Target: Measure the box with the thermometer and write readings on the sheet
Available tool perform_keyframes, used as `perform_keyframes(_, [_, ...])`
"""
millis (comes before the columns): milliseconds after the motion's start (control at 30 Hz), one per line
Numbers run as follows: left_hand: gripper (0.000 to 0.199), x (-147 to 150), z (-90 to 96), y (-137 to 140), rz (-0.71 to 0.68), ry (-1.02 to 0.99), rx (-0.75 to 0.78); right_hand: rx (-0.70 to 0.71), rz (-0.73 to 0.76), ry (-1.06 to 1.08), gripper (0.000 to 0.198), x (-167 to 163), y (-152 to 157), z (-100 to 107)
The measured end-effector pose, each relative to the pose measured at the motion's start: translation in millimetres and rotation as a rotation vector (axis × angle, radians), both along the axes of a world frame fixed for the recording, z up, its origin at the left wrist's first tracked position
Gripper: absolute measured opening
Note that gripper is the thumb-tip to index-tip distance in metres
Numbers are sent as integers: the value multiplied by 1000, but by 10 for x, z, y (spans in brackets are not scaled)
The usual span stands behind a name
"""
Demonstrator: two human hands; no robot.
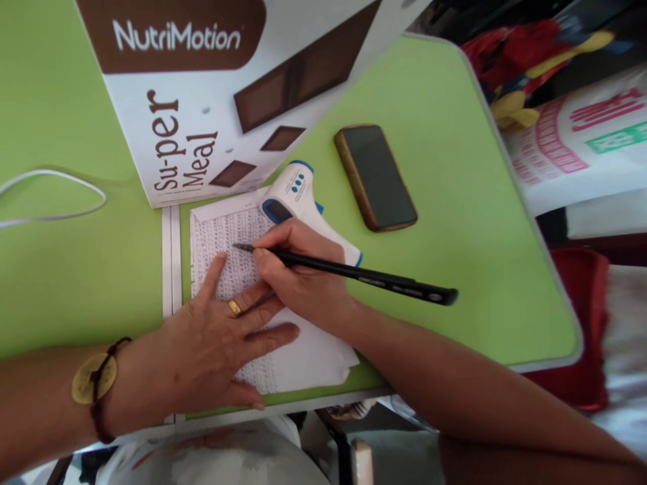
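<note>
Between thumb and fingers my right hand (308,269) grips a long black pen (364,273), its tip down at the sheet of paper (308,350). Rows of small handwriting cover the left part of the sheet, while its right part is blank. My left hand (222,337) lies flat across the lower part of the paper with fingers spread, holding nothing. A gold ring and a bracelet with a round gold disc are on that hand and wrist. Just beyond my right hand lies a white and blue handheld thermometer (298,195), partly covered by the hand.
A large white and brown box (187,121) stands behind the paper on the green table (480,269). To the right lies a phone (379,175), and a white cable (65,174) loops at left. Bags (581,141) and a red container (581,323) are beyond the table's right edge.
</note>
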State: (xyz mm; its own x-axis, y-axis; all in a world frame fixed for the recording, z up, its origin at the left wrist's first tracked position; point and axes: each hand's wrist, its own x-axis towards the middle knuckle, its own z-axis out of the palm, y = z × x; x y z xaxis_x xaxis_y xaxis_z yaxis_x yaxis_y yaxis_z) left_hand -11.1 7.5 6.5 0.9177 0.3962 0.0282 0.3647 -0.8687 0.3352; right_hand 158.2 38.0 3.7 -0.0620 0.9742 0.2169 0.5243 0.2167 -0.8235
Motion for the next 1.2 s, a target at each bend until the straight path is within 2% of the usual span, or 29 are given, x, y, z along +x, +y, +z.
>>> perform_keyframes(600, [83, -16, -46, -7, 0, -17, 25, 77, 15, 15, 7, 11, 9, -31])
perform_keyframes(800, [84, -7, -64, -9, 10, -33, 36, 28, 79, 9, 7, -2, 11, -16])
perform_keyframes(1200, [83, -17, -52, -24, 9, -33, 40, -20, 61, -30, 6, -10, 3, 18])
